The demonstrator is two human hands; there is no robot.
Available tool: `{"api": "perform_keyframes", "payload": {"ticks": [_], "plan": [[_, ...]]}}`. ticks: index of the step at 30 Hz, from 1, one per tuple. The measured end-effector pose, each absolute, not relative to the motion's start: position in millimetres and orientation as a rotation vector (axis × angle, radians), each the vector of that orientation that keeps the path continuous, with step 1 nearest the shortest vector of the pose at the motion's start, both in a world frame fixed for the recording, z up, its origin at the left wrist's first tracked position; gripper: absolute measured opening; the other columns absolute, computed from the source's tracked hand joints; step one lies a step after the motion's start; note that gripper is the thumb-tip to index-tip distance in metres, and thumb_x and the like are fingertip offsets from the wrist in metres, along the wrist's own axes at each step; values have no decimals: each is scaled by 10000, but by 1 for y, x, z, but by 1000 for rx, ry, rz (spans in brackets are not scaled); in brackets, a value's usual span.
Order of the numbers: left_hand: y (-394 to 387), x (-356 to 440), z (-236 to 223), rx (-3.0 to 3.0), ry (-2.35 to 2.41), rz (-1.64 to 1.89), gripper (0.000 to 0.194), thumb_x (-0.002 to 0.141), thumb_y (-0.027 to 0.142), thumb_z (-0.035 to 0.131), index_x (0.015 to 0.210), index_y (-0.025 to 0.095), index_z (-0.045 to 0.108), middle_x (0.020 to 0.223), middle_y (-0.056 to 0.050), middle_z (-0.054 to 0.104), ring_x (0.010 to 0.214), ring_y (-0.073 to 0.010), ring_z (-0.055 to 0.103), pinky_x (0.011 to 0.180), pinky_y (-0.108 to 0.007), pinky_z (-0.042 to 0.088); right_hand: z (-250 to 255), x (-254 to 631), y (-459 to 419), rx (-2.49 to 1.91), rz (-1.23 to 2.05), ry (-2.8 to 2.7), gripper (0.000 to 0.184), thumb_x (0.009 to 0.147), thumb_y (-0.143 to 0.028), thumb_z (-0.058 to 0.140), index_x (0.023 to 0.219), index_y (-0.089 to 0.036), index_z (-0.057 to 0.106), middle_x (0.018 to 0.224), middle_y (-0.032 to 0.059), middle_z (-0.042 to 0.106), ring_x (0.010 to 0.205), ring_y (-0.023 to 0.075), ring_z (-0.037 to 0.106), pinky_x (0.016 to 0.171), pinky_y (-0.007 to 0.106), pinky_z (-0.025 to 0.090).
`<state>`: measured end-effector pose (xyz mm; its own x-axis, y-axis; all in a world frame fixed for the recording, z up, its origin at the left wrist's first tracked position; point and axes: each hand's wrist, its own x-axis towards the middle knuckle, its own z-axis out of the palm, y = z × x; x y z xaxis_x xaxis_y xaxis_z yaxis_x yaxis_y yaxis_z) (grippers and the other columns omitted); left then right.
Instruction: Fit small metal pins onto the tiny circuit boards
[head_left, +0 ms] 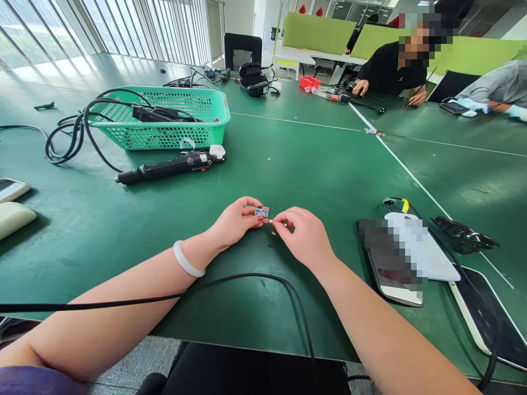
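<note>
My left hand (237,220) rests on the green table (288,159) with its fingertips pinched on a small silver and blue part (261,212). My right hand (302,236) lies just right of it, fingers curled and pinched close to the part's right edge; whatever it pinches is too small to name. A white bangle (187,259) circles my left wrist. A thin black cable (230,282) runs across my forearms toward the table's near edge.
A black electric screwdriver (168,166) lies in front of a green basket (164,118) with black cables. Phones and tablets (395,263) sit at the right. Far across the table, two other people work with small tools and a red tray (309,82).
</note>
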<state>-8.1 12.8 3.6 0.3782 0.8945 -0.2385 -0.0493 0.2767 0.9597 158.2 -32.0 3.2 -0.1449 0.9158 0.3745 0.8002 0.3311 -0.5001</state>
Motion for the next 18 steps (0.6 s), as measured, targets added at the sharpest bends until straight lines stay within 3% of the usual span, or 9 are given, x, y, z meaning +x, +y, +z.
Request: {"api": "perform_keyframes", "payload": {"ticks": [12, 18], "plan": [[10, -9, 1, 1283, 954, 724, 245, 654, 70, 709, 826, 142, 551, 791, -19, 683, 770, -119, 652, 824, -332, 503, -1, 152, -33, -1311, -29, -2043, 152, 863, -176, 529, 779, -184, 656, 801, 34, 684, 772, 163, 588, 704, 291, 471], [11, -9, 0, 1240, 952, 720, 257, 636, 34, 715, 805, 140, 553, 767, -16, 689, 754, -120, 656, 827, -339, 502, 3, 152, -34, -1355, 25, -2079, 220, 892, -207, 495, 828, -212, 705, 834, 26, 707, 790, 162, 584, 722, 296, 470]]}}
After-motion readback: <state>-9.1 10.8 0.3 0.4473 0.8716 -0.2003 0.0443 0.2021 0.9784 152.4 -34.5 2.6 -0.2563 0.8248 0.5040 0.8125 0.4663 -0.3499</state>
